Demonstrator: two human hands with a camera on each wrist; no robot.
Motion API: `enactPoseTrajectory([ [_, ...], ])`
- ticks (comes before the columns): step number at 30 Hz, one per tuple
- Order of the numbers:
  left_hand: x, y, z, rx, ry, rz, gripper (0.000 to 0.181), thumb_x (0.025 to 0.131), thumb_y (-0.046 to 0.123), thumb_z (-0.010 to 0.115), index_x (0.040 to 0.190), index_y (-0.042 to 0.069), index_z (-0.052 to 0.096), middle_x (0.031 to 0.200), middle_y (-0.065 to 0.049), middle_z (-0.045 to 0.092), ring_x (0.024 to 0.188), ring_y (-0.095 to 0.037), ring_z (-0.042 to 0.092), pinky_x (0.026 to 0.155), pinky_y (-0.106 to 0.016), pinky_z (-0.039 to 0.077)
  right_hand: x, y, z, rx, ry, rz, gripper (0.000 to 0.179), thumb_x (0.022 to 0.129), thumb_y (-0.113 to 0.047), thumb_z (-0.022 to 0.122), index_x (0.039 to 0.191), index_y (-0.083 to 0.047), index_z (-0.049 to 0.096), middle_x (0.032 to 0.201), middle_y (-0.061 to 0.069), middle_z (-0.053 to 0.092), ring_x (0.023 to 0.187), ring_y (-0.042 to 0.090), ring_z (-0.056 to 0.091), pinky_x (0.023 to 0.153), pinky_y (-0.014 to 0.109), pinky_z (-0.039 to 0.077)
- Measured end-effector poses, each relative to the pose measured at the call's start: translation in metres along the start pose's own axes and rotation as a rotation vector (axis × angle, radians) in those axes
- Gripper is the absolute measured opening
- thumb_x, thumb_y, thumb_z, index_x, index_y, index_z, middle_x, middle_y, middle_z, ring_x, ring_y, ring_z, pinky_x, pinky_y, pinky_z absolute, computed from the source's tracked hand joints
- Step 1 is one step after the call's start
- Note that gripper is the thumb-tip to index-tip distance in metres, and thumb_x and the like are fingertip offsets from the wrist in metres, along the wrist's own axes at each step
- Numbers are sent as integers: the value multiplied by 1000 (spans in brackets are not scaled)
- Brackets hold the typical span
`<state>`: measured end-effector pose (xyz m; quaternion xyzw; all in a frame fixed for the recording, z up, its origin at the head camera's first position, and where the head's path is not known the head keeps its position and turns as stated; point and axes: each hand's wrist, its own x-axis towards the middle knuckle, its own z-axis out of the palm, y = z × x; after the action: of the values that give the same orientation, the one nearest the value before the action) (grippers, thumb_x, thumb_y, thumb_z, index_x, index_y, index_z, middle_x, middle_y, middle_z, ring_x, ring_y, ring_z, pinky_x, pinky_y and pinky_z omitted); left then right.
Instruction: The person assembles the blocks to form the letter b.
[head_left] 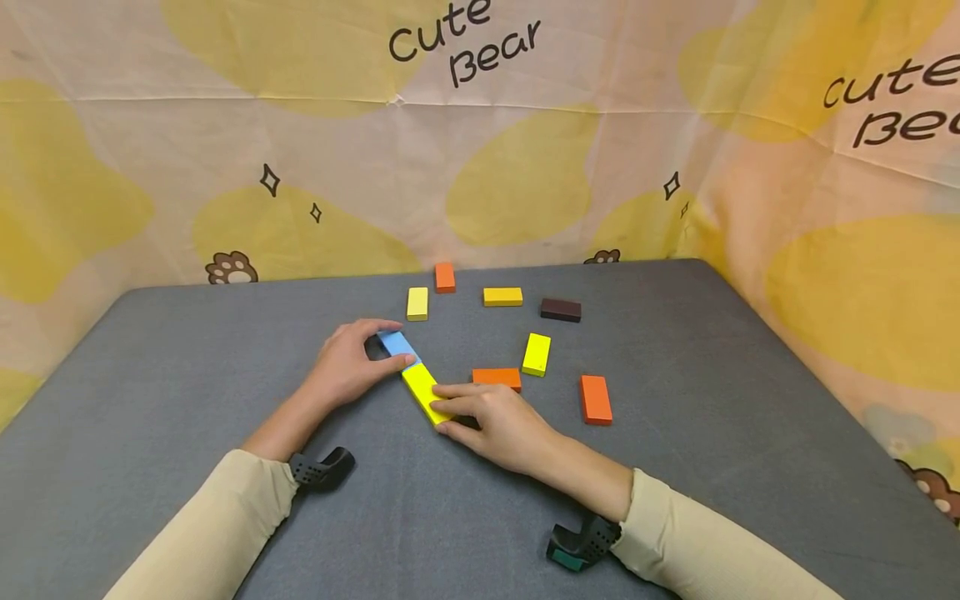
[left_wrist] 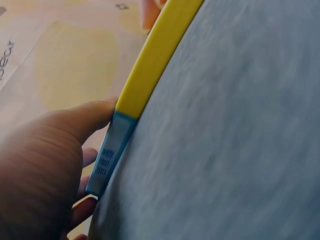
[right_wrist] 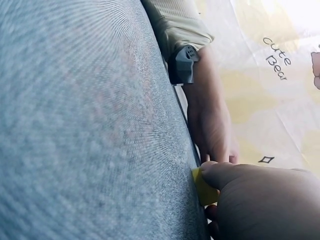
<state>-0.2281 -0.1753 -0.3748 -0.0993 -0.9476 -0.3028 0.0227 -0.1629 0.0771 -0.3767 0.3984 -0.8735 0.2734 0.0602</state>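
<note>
A light blue block and a bright yellow block lie end to end in a slanting line on the grey table. My left hand holds the blue block, thumb near the joint and fingers at its far end. In the left wrist view, the blue block has dark print on its side and meets the yellow block. With thumb and fingers, my right hand pinches the near end of the yellow block. The right wrist view shows that end beside the thumb, the rest hidden by the hand.
Close beyond my right hand lies an orange block, with a yellow block and another orange block to its right. Farther back are orange, pale yellow, golden yellow and dark brown blocks. A patterned cloth hangs behind.
</note>
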Motion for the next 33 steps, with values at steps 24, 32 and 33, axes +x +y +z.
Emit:
enactPoseTrajectory([
  [24, -3, 18, 12, -79, -21, 53, 52, 91, 38, 72, 137, 14, 64, 160, -14, 41, 147, -41, 40, 115, -59, 37, 0, -1, 2, -48, 39, -1, 34, 88, -32, 80, 115, -13, 77, 126, 0, 72, 116, 15, 69, 97, 32, 56],
  [32, -4, 19, 11, -101, -63, 64, 51, 92, 39, 72, 138, 17, 65, 157, -5, 46, 147, -35, 42, 113, -56, 40, -1, -2, 0, -40, 33, 7, 36, 87, -34, 81, 116, -13, 77, 127, 1, 72, 116, 15, 69, 97, 32, 56],
  [33, -4, 19, 11, -110, -62, 68, 50, 91, 38, 73, 136, 18, 66, 155, -4, 49, 146, -33, 44, 112, -55, 41, -1, -2, 0, -39, 33, 5, 37, 87, -34, 81, 116, -13, 77, 127, 1, 72, 116, 16, 69, 97, 32, 56],
])
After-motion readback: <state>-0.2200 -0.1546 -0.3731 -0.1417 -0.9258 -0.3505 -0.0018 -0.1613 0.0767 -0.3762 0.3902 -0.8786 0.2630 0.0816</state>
